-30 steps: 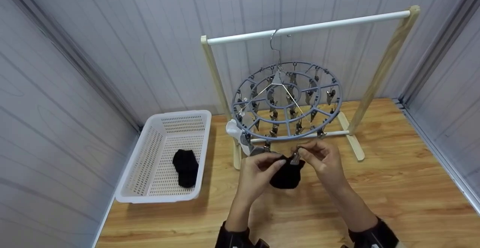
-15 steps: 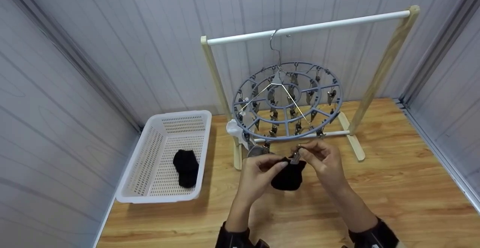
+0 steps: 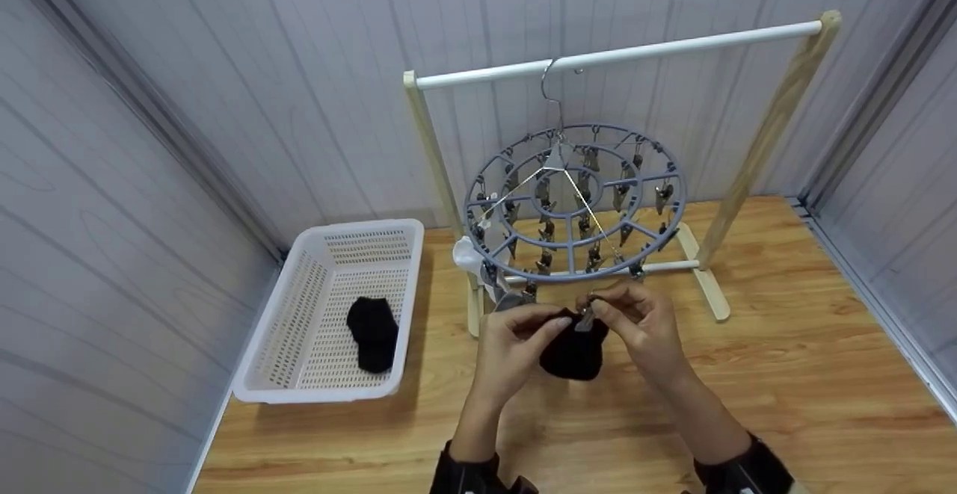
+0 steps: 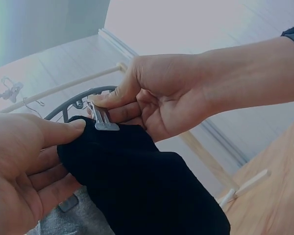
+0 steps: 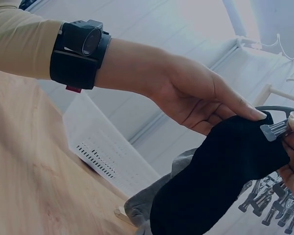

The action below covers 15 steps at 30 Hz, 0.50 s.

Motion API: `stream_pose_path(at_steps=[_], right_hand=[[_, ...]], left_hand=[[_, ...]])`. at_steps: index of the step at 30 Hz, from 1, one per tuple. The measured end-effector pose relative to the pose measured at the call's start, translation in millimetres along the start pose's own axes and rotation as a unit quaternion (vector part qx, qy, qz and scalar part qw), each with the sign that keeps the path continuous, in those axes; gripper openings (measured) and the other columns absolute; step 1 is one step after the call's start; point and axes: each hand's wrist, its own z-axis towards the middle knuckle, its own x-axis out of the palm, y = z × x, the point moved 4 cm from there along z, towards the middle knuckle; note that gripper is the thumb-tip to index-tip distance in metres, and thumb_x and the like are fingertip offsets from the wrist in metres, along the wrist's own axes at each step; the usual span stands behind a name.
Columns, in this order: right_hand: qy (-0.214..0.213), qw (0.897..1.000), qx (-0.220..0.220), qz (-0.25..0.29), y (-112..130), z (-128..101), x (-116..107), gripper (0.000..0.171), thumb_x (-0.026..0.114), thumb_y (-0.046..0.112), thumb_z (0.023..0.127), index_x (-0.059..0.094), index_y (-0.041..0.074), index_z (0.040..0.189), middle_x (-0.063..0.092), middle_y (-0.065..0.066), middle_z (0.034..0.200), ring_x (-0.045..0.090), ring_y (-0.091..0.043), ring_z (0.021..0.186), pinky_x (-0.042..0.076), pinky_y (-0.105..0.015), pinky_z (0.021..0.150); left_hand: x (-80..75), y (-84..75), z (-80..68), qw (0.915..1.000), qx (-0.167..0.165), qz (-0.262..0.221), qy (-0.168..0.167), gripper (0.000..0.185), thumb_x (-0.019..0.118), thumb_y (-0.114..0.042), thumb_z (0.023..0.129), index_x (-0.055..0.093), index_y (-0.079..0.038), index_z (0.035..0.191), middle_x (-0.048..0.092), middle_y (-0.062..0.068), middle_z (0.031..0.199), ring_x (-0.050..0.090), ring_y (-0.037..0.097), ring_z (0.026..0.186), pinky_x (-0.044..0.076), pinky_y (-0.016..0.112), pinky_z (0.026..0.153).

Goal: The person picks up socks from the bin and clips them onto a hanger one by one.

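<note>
In front of me, my left hand [image 3: 516, 344] pinches the upper edge of a small black fabric sock [image 3: 574, 350], thumb on top and fingers curled beneath it. My right hand [image 3: 639, 322] pinches a small metal clip [image 3: 585, 320] that sits against the sock's top edge; I cannot tell whether the clip has bitten the cloth. The sock hangs between both hands, just below the front rim of a round grey plastic clip hanger [image 3: 574, 206] hooked on a white rail with wooden posts [image 3: 620, 53]. A grey garment [image 4: 71, 223] is cut off behind the sock. To the left, a white perforated plastic basket [image 3: 299, 307] holds another black sock [image 3: 371, 333].
</note>
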Motion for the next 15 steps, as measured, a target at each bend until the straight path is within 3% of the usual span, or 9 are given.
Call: stream_pose_path(at_steps=[7,15], right_hand=[[-0.004,0.999,0.019,-0.035,-1.5,-1.5,1.5,0.009,0.067,-0.009,0.099,0.07,-0.01,0.108,0.077,-0.019,0.102,0.075,-0.023,0.089,0.061,-0.027,0.075],[-0.012,0.995,0.041,-0.087,-5.0,-0.1,3.0,0.017,0.069,-0.006,0.099,0.072,-0.006,0.115,0.076,-0.013,0.105,0.073,-0.02,0.092,0.06,-0.027,0.077]], left_hand=[[-0.5,-1.0,0.6,0.9997,0.011,-0.019,-0.011,0.012,0.079,-0.012,0.097,0.083,-0.004,0.105,0.081,0.006,0.101,0.078,0.021,0.09,0.064,0.035,0.079],[-3.1,-0.3,0.0,0.9996,0.012,-0.003,-0.023,0.012,0.08,-0.011,0.096,0.083,-0.004,0.105,0.08,0.007,0.099,0.077,0.02,0.087,0.064,0.033,0.077]])
